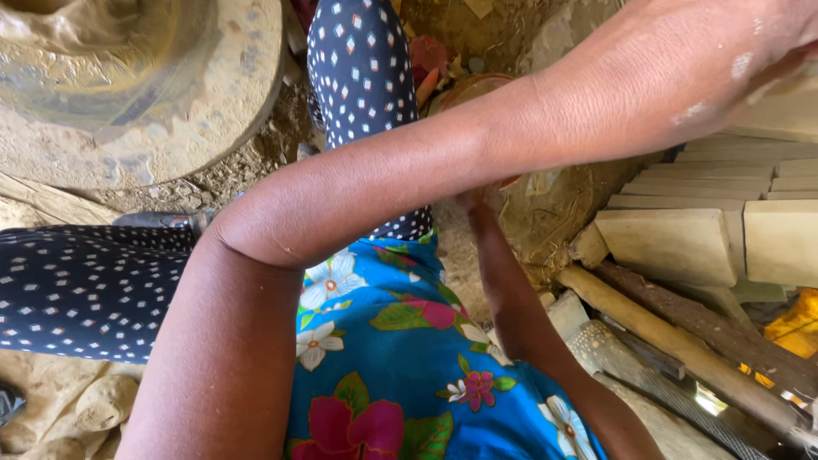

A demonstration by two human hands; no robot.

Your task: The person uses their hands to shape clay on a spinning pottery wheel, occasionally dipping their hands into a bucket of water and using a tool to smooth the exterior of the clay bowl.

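1. We see the left hand stretched far across the body to the upper right corner, its forearm crossing the whole view in front of everything else.
2. The back of that hand carries pale smears, and it lies against the top of a stack of pale clay slabs at the right edge; the fingers run out of view, so we cannot tell whether they are open or closed.
3. The slabs sit in stepped layers, and two thicker pale blocks stand in front of them, lower down.
4. The right forearm rises from the bottom of the view toward the centre, and the right hand is hidden behind the left forearm, so we cannot tell the state of its fingers either.
5. Just beyond the crossing arms we see part of a round brownish bowl and a muddy mound beneath it.
6. A large round stone wheel coated in wet clay fills the upper left, well apart from both hands.
7. A wooden handle and a dark rough stick lie slanted on the ground at the lower right, below the blocks.
8. A blue flowered garment and dark spotted trousers cover the lap and legs.
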